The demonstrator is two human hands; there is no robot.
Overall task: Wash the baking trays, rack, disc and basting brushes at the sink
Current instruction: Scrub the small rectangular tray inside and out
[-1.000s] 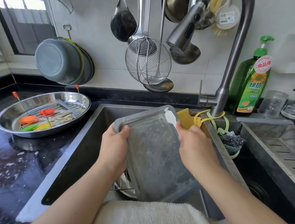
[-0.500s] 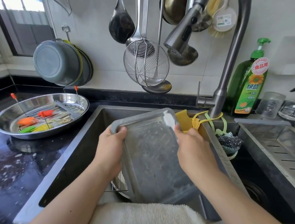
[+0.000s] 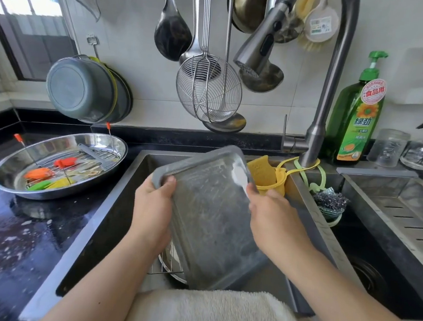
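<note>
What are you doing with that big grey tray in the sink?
A person is washing a baking tray over the sink. The left hand grips its left edge and holds it tilted, while the right hand scrubs inside it with something white. The tap overhead shows no water running. On the counter, a round steel pan holds a rack and coloured brushes. Another rack lies under the tray.

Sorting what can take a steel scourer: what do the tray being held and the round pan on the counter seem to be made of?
The baking tray looks like dull grey metal, perhaps aluminium or coated steel: matte, streaked, with no mirror shine. The left hand grips its edge; the right hand holds a white scrubbing tool whose kind is unclear. The round pan looks like polished stainless steel: bright, with mirror-like reflections on its rim.
</note>
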